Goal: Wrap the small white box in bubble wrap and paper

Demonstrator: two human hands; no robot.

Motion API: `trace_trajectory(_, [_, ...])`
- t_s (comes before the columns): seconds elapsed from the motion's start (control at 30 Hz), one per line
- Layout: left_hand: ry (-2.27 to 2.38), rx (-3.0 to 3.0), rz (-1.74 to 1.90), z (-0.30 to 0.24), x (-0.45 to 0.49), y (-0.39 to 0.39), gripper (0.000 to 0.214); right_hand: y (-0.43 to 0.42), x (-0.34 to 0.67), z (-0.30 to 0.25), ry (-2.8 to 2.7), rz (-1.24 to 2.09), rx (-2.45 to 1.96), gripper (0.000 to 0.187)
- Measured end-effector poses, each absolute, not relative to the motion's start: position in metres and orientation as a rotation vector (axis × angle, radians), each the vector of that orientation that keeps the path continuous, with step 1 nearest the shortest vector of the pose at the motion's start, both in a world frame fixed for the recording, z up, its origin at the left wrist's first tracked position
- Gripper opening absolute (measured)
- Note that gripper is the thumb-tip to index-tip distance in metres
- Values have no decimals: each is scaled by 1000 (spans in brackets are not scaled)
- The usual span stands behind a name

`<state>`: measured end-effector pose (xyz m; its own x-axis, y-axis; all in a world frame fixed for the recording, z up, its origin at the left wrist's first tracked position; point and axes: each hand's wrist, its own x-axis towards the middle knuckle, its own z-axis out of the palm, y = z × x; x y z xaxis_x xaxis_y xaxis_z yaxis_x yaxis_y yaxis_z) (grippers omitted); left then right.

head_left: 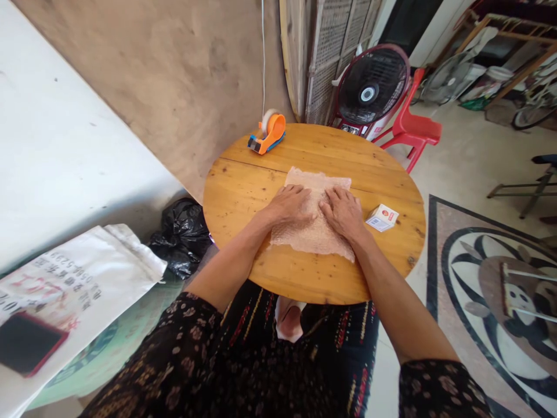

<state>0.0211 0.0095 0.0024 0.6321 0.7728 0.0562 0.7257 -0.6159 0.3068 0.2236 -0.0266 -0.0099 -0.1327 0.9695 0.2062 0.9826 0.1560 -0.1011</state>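
Note:
A sheet of bubble wrap (314, 232) lies spread on the round wooden table (243, 186), its edges uneven. My left hand (292, 204) rests flat on its left part, fingers stretched out. On its right part my right hand (343, 212) presses down, fingers apart and pointing away from me. To the right of the sheet, apart from my right hand, sits a small white box (383, 217) with red and blue print. An orange tape dispenser (273, 132) with a roll of clear tape stands near the table's far left edge.
A standing fan (369, 87) and a red plastic chair (413, 125) stand behind the table. At left are a black plastic bag (180, 232) and a white printed sack (108, 261) with a phone (30, 342) on it. A wall borders the far left side.

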Motion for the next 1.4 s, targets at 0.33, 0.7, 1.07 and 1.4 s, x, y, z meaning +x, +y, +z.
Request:
trace_trajectory(0.33, [1265, 2636, 506, -3, 27, 7, 40, -24, 227, -12, -2226, -68, -1905, 53])
trace_trajectory(0.7, [1290, 2695, 383, -3, 25, 6, 41, -25, 228, -12, -2229, -85, -1890, 52])
trace_trajectory(1.07, [1103, 2726, 437, -3, 30, 3, 50, -25, 229, -14, -2225, -107, -1855, 51])
trace_trajectory(1.4, [1398, 2645, 316, -2, 24, 8, 44, -24, 229, -15, -2237, -118, -1863, 51])
